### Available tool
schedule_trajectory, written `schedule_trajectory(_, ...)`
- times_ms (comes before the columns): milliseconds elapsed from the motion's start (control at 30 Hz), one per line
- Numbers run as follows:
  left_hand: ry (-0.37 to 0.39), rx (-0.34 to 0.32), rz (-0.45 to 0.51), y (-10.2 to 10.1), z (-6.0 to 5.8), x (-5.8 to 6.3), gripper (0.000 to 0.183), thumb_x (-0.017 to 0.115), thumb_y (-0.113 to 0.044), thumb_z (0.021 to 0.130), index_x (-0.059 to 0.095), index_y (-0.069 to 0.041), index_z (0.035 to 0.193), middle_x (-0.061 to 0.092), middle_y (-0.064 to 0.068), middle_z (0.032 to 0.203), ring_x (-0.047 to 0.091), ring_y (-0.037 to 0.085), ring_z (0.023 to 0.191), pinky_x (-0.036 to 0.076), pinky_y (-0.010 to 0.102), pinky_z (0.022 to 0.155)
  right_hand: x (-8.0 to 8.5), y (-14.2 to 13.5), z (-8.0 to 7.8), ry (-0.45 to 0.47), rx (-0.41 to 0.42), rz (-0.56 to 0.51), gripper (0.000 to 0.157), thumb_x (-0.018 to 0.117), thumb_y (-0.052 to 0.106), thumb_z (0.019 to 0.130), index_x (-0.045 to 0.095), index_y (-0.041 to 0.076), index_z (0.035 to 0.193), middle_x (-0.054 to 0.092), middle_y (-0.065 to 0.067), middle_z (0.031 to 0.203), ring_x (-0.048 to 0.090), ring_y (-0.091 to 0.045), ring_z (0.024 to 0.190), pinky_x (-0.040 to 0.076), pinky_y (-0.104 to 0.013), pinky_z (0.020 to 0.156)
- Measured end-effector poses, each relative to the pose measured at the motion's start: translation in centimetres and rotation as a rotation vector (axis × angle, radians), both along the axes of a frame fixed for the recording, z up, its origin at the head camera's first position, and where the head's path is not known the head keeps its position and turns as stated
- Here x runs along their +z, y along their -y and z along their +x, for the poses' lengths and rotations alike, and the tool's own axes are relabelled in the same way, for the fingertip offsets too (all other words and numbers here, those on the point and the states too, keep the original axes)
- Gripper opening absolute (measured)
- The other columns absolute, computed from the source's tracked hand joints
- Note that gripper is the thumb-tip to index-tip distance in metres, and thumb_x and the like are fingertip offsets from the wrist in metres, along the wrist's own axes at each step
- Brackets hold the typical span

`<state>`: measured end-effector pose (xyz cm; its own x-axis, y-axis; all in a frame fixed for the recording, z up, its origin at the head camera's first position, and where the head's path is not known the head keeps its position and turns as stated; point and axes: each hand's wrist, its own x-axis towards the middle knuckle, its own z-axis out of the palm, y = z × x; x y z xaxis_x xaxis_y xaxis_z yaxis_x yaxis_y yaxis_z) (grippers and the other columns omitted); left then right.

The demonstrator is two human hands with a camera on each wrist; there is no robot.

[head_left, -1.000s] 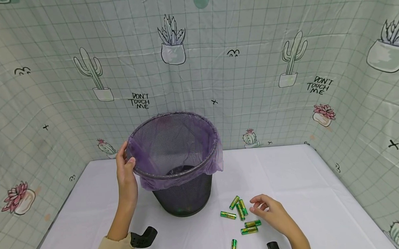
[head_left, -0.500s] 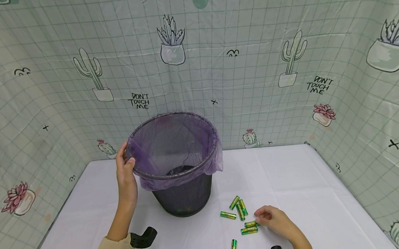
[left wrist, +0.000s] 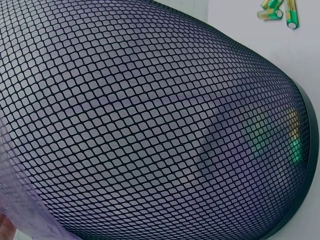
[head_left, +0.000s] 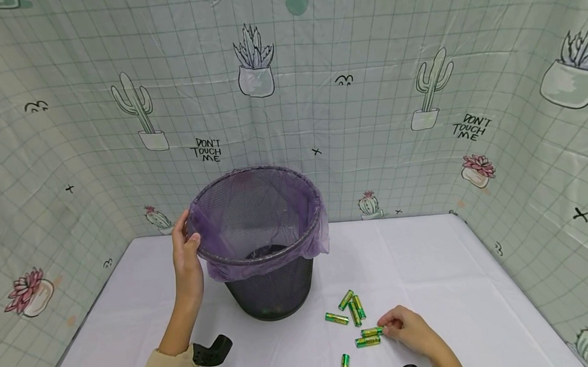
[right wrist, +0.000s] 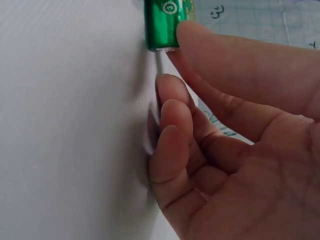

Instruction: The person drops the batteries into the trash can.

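Note:
My left hand (head_left: 187,265) grips the left rim of a black mesh wastebasket (head_left: 271,292), thumb outside and fingers along the edge. A purple bin liner (head_left: 258,268) is folded over the rim. The basket tilts slightly on the table. My right hand (head_left: 410,330) pinches the right end of a green battery (head_left: 371,331) between thumb and index finger. In the right wrist view, that battery (right wrist: 164,25) shows its flat end, with the other fingers curled below. Another battery (head_left: 367,341) lies just in front of it. Through the mesh, blurred green and yellow shapes (left wrist: 295,142) show low inside the basket.
Several green batteries (head_left: 354,313) lie clustered right of the basket, and a single battery (head_left: 345,365) lies near the front edge. White cloth covers the table (head_left: 413,265). A cactus-print curtain (head_left: 291,113) closes off the back and sides.
My right hand has come down and toward the front, from above the table to the battery, and now pinches its end. The left hand and the basket stay put.

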<state>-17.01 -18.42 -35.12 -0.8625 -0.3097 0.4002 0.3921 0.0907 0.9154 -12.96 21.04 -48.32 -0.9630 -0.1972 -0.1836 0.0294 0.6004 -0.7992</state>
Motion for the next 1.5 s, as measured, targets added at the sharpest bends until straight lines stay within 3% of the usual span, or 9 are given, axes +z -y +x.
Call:
schedule_trajectory(400,-0.005,-0.002,-0.002,0.0,0.0,0.0,0.054,0.034,-0.021,0.092,0.027,-0.017,0.145,0.029,0.002,0.148,0.026,0.015,0.135,0.021,0.030,0.107,-0.1,-0.2,0.1,-0.013,0.014,0.019,0.018,0.068,0.007,0.076,0.064,0.000,0.092,0.049,-0.002,0.080,0.041,-0.008,0.069,0.035,-0.021,0.061)
schedule_trajectory(900,-0.001,0.003,0.002,0.0,0.0,-0.1,0.054,0.034,-0.020,0.091,0.027,-0.017,0.145,0.028,0.002,0.149,0.026,0.015,0.135,0.020,0.032,0.108,-0.4,-0.5,0.2,-0.082,0.102,0.012,0.014,0.066,0.008,0.079,0.062,-0.001,0.090,0.049,-0.003,0.080,0.041,-0.001,0.068,0.038,-0.019,0.061)
schedule_trajectory(1233,0.006,0.006,-0.004,0.0,0.0,-0.1,0.055,0.034,-0.020,0.091,0.027,-0.017,0.145,0.026,0.001,0.150,0.023,0.016,0.137,0.018,0.035,0.110,-0.2,-0.3,-0.1,-0.057,0.050,-0.002,0.019,0.064,0.012,0.083,0.062,-0.002,0.095,0.054,-0.003,0.083,0.043,-0.004,0.071,0.039,-0.020,0.063)
schedule_trajectory(1500,0.011,0.006,-0.002,0.0,0.0,-0.1,0.055,0.034,-0.021,0.091,0.027,-0.017,0.146,0.026,0.001,0.150,0.022,0.017,0.138,0.016,0.037,0.111,0.6,0.4,-0.1,-0.110,-0.032,0.013,0.019,0.065,0.016,0.084,0.063,0.002,0.096,0.057,-0.002,0.084,0.047,-0.003,0.074,0.042,-0.020,0.065)
